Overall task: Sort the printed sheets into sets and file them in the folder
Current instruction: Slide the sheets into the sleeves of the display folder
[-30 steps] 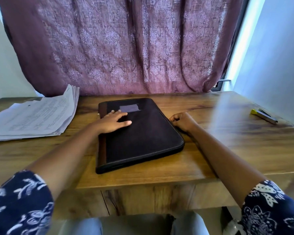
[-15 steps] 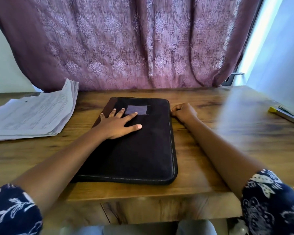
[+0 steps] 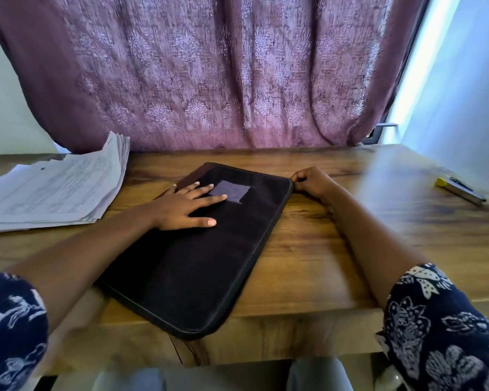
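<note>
"Black cloth, the folder (image 3: 203,263) — where did it lie?"

"Closed on the wooden table (image 3: 336,263), straight before the person. Its long axis was slanted, with the near end toward the left and the far end toward the right."

"And the hands?"

"The left hand (image 3: 181,206) lay flat on the cover, fingers spread, pressing it down. The right hand (image 3: 311,180) sat at the far right corner, fingers curled and pinching the edge there. A zip pull was too small to make out."

"So which way would the opening run?"

"My guess — from that corner down the right long edge, toward the person. The right hand was placed for it while the left steadied."

"The printed sheets (image 3: 54,190)?"

"Stacked loosely to the left, apart from the folder and nearer the left hand, not yet sorted by the look of it."
</note>
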Motion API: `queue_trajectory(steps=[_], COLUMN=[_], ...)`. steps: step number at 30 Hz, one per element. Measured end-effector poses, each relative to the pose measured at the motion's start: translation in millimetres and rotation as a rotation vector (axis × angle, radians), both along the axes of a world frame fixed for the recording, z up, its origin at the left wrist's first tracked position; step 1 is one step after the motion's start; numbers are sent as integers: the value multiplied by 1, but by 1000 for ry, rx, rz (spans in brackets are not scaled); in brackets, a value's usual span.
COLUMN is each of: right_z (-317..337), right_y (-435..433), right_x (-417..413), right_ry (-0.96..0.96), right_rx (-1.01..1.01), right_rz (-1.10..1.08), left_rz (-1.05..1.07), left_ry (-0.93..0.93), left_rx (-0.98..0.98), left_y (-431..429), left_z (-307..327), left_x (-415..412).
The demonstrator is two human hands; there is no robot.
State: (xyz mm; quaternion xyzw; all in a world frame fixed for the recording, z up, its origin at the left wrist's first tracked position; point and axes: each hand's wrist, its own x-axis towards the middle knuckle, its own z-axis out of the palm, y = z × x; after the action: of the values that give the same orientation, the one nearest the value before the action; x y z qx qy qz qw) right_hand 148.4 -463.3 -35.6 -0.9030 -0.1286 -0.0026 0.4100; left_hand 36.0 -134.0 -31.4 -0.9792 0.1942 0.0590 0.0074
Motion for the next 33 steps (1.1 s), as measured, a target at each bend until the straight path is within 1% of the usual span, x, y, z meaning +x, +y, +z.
queue_trajectory(steps=[2, 3, 5, 6, 7, 8, 11, 14, 16, 20, 23, 25, 30, 33], right_z=[-1, -2, -2, -2, -1, 2, 9, 7, 5, 1, -5, -6, -5, 0], right_y=[-9, -12, -19, -24, -28, -33, -38, -23, -11, 8, 33, 46, 54, 49], right_x=[-13, -21, -34, -39, -44, -48, -53, -47, -35, -1, 26, 42, 56, 42], right_ry=[-7, -2, -4, -4, 8, 36, 125, 142, 148, 135, 53, 31, 76, 105], right_rx=[12, 8, 12, 22, 32, 38, -2, -9, 2, 54, 73, 72, 34, 141], right_rz=[15, 11, 9, 26, 55, 91, 213, 276, 298, 271, 197, 176, 166, 120], left_rz=[-17, 27, 233, 327, 366, 349, 181, -15, -77, -96, -117, -116, -70, 7], left_ry=[-23, -58, -138, -132, -101, -69, -16, -7, -15, -16, -15, -10, -5, 2], left_rx=[-24, -56, -122, -139, -147, -145, -121, -120, -133, -152, -168, -171, -184, -154], left_y=[3, 1, -6, -9, -10, -10, -2, -5, -9, -8, -7, -7, -9, -15], left_z=[0, -2, -3, -2, 0, 1, 5, 2, -1, -2, -3, -4, -3, 0], left_x=[-2, -2, -2, -2, -3, -2, 1, 7, 11, 16, 18, 19, 20, 22])
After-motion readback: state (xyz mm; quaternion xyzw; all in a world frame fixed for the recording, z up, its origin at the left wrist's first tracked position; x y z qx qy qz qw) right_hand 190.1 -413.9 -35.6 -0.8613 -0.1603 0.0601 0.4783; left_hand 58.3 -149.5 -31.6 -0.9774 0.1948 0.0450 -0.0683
